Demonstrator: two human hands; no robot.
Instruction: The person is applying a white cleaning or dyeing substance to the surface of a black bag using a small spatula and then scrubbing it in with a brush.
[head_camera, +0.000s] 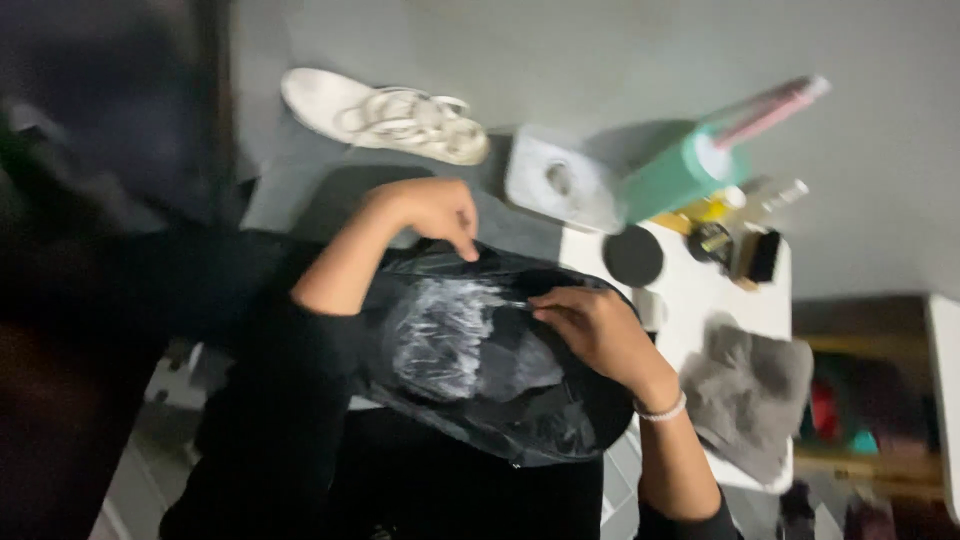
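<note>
Both hands work at a black bag (480, 380) of shiny plastic that lies across the person's lap, below the near-left edge of the white tabletop (700, 290). The left hand (430, 212) pinches the bag's upper rim, grip together on the film. The right hand (590, 325) clamps the rim at the bag's right side, fingers closed on it, a pale bracelet (662, 408) at the wrist. Crinkled clear film shows inside the bag's mouth between the hands.

On the tabletop, a grey cloth (745, 395) overhangs the near edge, close to the right forearm. A black disc (633, 256) sits just beyond the right hand; a green bottle (680, 175) and small jars crowd the far end. A white shoe (385, 117) lies on the grey floor beyond the left hand, with open floor around it.
</note>
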